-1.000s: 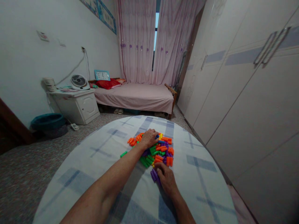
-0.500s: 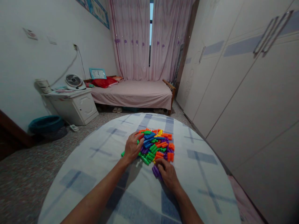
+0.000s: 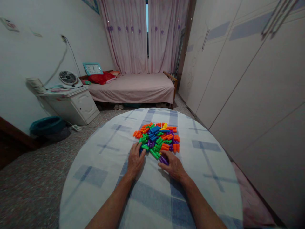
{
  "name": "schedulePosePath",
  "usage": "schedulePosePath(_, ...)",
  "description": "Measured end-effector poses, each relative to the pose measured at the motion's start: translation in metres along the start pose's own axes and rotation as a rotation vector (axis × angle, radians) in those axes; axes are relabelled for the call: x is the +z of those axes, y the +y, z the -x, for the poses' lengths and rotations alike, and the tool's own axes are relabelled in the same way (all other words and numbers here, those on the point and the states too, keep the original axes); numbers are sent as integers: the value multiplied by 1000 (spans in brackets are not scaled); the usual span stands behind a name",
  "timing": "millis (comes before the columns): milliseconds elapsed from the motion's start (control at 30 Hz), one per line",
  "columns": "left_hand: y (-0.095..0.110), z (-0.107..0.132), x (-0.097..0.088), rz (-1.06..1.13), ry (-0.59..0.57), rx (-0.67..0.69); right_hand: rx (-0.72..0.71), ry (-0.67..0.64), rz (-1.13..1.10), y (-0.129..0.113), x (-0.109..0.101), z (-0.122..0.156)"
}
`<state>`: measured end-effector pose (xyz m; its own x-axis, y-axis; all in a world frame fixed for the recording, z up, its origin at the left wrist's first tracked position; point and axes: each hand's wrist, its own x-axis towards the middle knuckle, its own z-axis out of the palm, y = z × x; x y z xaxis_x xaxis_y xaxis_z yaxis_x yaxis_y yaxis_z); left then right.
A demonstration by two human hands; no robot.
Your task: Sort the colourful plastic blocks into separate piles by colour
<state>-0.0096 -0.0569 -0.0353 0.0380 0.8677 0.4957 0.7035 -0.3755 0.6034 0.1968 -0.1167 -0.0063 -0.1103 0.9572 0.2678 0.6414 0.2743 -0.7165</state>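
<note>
A pile of plastic building pieces (image 3: 156, 135) in orange, green, blue, purple and yellow lies on the round table. My left hand (image 3: 136, 160) rests at the near left edge of the pile, its fingers and thumb apart beside green and dark blue pieces. At the pile's near right edge, my right hand (image 3: 174, 166) has thumb and fingers around a purple piece (image 3: 164, 160). Its fingertips are partly hidden among the pieces.
A checked white and blue cloth (image 3: 100, 187) covers the table. Beyond it stand a bed (image 3: 133, 87), a white cabinet (image 3: 82, 106) with a fan (image 3: 69, 79), and a teal bin (image 3: 47, 125). A wardrobe (image 3: 238, 82) lines the right side.
My left hand has drawn back from the pile's left side to its near edge, uncovering orange pieces. My right hand has brought the purple piece up against the pile. The view has tilted down slightly.
</note>
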Motion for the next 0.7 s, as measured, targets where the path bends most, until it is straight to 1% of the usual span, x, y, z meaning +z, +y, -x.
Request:
schedulePosePath(67, 0, -1, -2, 15, -5, 2, -63, 7, 106, -2, 4, 1)
schedulePosePath(167, -2, -2, -4, 34, 6, -3, -90, 35, 190, -1, 9, 2)
schedulePosePath(267, -3, -2, -4, 40, 11, 3, -87, 55, 169, 1, 13, 2)
schedulePosePath(367, -3, -2, -3, 44, 17, 6, -54, 108, 59, 1, 11, 1)
schedulePosePath(467, -3, -2, -4, 45, 23, 1, -8, 197, -70, -6, 4, -4)
schedulePosePath(533, -3, -3, -5, 43, 22, -4, 53, 265, -131, -12, -5, -11)
schedulePosePath(600, -3, -3, -5, 39, 18, -11, 117, 342, -152, -15, -15, -23)
schedulePosePath(700, -2, -3, -5, 39, 16, -17, 163, 449, -125, -13, -29, -48)
